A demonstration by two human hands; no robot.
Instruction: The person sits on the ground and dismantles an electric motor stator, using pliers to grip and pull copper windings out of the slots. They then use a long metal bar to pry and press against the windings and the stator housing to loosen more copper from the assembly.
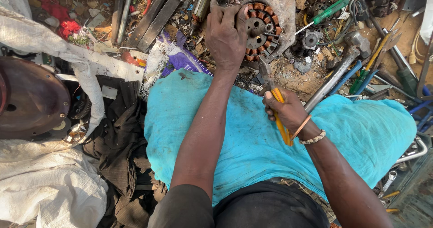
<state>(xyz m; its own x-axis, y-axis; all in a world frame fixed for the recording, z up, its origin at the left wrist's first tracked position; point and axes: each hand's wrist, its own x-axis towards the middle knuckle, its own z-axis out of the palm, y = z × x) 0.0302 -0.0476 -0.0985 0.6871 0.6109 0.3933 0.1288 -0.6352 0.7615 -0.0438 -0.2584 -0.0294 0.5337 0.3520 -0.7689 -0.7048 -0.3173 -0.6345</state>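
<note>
Nearby: hammer [336, 76] | green screwdriver [331, 11] – beside stator [261, 29] | left hand [225, 36] atop

The left hand [225, 34] grips the rim of a round copper-wound motor stator [261, 29] lying on a grey stone slab [284, 2], while the right hand [285, 110] holds yellow-handled pliers [278, 115] over a turquoise cloth [361, 128].

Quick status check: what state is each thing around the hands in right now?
Left hand: gripping the motor winding.
Motor winding: lying flat, copper coils exposed.
Right hand: closed on the pliers.
Pliers: yellow-handled, tip toward the winding.
Green screwdriver: lying unused.
Hammer: lying unused.
</note>
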